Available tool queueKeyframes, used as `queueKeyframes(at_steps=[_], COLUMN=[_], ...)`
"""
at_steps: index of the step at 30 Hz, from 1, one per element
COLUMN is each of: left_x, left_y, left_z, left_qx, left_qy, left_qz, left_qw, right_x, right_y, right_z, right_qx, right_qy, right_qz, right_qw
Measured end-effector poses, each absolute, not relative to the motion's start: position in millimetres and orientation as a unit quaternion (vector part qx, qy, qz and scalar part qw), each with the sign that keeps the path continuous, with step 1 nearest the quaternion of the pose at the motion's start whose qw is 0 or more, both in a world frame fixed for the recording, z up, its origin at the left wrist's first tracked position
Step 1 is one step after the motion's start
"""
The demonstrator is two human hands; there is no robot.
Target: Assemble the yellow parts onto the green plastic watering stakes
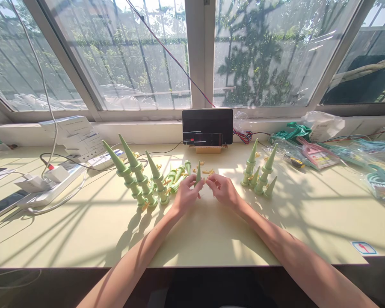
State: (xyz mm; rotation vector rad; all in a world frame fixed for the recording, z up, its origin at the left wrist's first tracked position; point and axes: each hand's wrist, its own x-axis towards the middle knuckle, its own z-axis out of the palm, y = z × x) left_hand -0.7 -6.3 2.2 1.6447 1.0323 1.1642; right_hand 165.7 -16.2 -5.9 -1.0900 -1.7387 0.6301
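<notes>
Near the middle of the table, my left hand (186, 194) is closed around a green cone (198, 173) that points upward. Close beside it, my right hand (225, 191) pinches a small yellow piece (206, 180), its shape too small to make out. Several loose green pieces (178, 174) lie just beyond my left hand, with small yellow pieces (208, 172) scattered behind the cone. Tall cone-topped green towers (133, 164) stand to the left. On the right are two more green towers (265, 171) and shorter green cones (270, 188), with yellow bits among them.
A black tablet (207, 119) stands at the back, a phone (208, 139) in front of it. On the left are a power strip (56, 184), cables and a white box (73, 137). Bagged items and a pink dustpan-like object (317, 154) lie back right. The table's front edge is near.
</notes>
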Motion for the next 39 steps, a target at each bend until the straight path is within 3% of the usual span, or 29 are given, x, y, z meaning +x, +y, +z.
queueKeyframes(at_steps=[21, 39], left_x=[1.4, -0.9], left_y=[-8.1, -6.7], left_z=[10.0, 4.9], left_qx=[0.589, 0.655], left_qy=[0.412, 0.407], left_qz=[0.473, 0.459], left_qw=[0.51, 0.44], right_x=[166.7, 168.6], right_y=[-12.7, -13.9], right_z=[-10.3, -9.1], right_qx=[-0.425, -0.446], right_qy=[-0.711, -0.715], right_qz=[0.253, 0.276], right_qw=[0.5, 0.462])
